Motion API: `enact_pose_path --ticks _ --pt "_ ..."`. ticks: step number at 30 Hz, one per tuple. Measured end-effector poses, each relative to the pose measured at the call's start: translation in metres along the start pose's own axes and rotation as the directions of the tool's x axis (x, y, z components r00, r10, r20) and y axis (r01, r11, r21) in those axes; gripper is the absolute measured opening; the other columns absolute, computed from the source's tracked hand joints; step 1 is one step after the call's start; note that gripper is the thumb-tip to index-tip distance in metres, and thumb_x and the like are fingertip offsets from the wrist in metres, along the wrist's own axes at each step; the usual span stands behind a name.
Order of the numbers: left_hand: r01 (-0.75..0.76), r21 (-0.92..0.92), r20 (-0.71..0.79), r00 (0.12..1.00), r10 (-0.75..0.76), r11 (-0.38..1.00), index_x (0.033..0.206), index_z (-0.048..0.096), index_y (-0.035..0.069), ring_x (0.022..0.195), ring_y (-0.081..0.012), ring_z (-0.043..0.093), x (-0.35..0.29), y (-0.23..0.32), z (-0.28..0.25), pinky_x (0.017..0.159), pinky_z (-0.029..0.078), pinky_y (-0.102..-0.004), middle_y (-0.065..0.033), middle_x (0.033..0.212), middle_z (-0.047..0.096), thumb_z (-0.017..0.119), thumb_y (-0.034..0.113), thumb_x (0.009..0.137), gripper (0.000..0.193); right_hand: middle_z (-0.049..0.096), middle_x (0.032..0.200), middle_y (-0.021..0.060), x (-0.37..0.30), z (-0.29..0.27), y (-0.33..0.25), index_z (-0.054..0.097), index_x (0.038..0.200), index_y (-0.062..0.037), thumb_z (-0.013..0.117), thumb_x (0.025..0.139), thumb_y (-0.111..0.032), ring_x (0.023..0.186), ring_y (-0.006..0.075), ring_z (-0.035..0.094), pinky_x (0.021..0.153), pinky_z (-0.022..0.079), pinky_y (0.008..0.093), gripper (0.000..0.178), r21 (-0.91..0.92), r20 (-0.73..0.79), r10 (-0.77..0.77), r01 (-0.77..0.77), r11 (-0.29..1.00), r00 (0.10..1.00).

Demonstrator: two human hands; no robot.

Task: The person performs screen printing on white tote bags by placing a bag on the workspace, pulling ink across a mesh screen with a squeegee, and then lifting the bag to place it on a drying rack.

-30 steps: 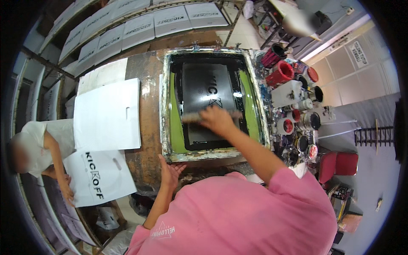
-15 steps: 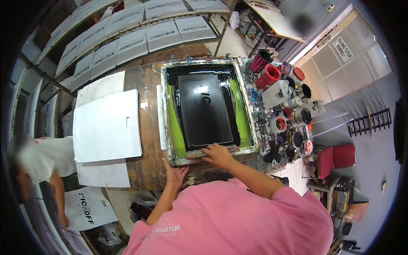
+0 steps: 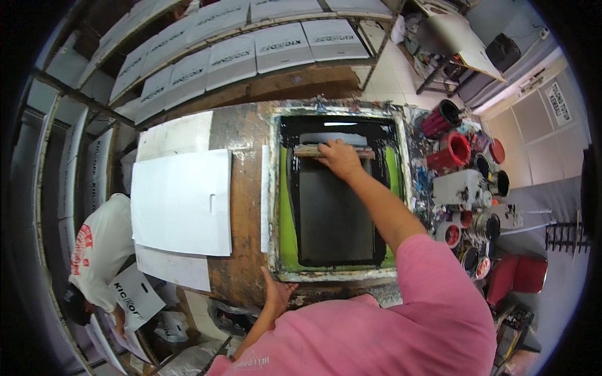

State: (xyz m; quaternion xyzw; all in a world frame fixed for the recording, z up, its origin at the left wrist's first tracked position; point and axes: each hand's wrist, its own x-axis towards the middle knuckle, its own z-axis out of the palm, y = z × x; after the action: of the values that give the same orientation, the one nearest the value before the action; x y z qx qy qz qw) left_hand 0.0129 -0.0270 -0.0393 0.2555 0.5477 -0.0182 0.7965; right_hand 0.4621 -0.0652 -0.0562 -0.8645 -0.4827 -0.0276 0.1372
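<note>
A screen-printing frame [image 3: 274, 188] lies on the worktable, its mesh dark with black ink and green strips along both sides. At the far end of the mesh my right hand [image 3: 340, 158] is closed on the wooden squeegee [image 3: 307, 151], which lies crosswise. A pale patch of mesh shows just beyond the squeegee. My left hand [image 3: 278, 293] is at the frame's near left corner, fingers stretched and thumb apart, nothing in it. Left of the frame lies a stack of blank white bags [image 3: 179, 203] with a handle slot near the right edge.
Ink pots and cans, among them a red bucket [image 3: 449, 152], crowd the table's right side. Racks beyond hold printed white bags [image 3: 282, 47]. At the left a person [image 3: 103, 241] bends with a printed bag [image 3: 137, 297]. A red chair [image 3: 517, 281] stands at the right.
My right hand has moved from the frame's near edge to the far end of the mesh with the squeegee. My left hand stays by the near left corner. The person at left bends lower.
</note>
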Motion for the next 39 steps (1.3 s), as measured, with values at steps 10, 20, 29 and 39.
enact_pose_path --ticks 10,20,29,39 --pt "-0.049 0.030 0.036 0.998 0.048 0.998 0.160 0.022 -0.004 0.135 -0.0394 0.049 -0.029 0.012 0.004 0.112 0.043 -0.0509 -0.0285 0.152 0.042 0.032 0.097 0.086 0.125 0.070 0.100 0.0104 0.042 -0.017 0.028 0.067 0.108 -0.0156 0.066 0.095 -0.055 0.098 0.0335 0.070 0.079 0.058 0.0492 0.042 -0.041 0.016 0.013 -0.012 0.999 1.000" --pt "-0.218 0.008 0.245 0.947 0.209 0.976 0.158 0.008 -0.011 0.134 -0.0418 0.054 -0.057 0.014 -0.007 0.113 0.046 -0.0512 -0.0346 0.152 0.037 0.034 0.091 0.091 0.125 0.071 0.089 0.0176 -0.186 -0.111 -0.142 0.059 0.115 -0.0063 0.066 0.096 -0.047 0.082 0.0401 0.071 0.073 0.057 0.0527 0.046 0.137 0.233 0.032 -0.065 0.988 0.972" --pt "-0.472 -0.336 0.731 0.415 0.542 0.815 0.163 0.015 -0.001 0.148 -0.0469 0.039 -0.125 0.084 0.041 0.124 0.031 -0.0573 -0.0360 0.155 0.040 0.034 0.076 0.101 0.101 0.063 0.092 0.0109 -0.190 -0.277 -0.209 0.065 0.099 -0.0087 0.067 0.090 -0.041 0.093 0.0299 0.060 0.095 0.041 0.0517 0.034 -0.138 -0.363 -0.005 -0.048 0.989 0.932" --pt "-0.329 0.809 0.579 0.583 0.569 -0.487 0.164 0.026 0.000 0.157 -0.0548 0.005 0.030 0.010 0.023 0.117 0.006 -0.0792 -0.0427 0.165 0.015 0.052 0.076 0.093 0.107 0.061 0.079 0.0111 -0.127 -0.324 -0.186 0.065 0.086 -0.0087 0.066 0.092 -0.046 0.080 0.0297 0.061 0.089 0.039 0.0476 0.038 -0.120 -0.528 -0.049 -0.017 0.993 0.848"
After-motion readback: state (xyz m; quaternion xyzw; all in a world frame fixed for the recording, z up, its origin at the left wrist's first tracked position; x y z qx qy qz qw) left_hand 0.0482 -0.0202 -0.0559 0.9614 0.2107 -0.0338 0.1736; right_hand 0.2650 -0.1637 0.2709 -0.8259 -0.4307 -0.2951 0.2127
